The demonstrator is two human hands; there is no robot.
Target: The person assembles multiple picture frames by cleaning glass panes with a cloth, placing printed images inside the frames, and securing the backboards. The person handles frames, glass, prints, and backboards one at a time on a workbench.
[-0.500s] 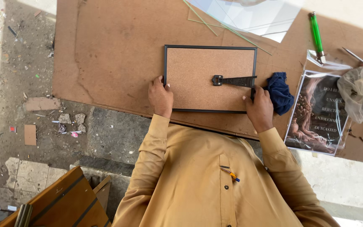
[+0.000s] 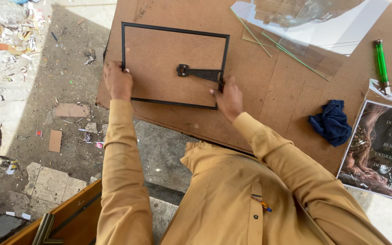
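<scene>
Two hands are gripping a black picture frame (image 2: 174,66) that is lying face down on the brown board (image 2: 277,104). The left hand (image 2: 118,81) is clasping its left edge; the right hand (image 2: 227,97) is pinching the right edge, beside the black stand (image 2: 200,72). A blue cloth (image 2: 332,121), a green pen (image 2: 381,61) and a wrapped print (image 2: 379,149) are lying to the right.

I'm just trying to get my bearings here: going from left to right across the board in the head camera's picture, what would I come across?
Left hand → black picture frame lying back-side up → right hand at the frame's right edge → blue cloth → green pen-like tool.
</scene>
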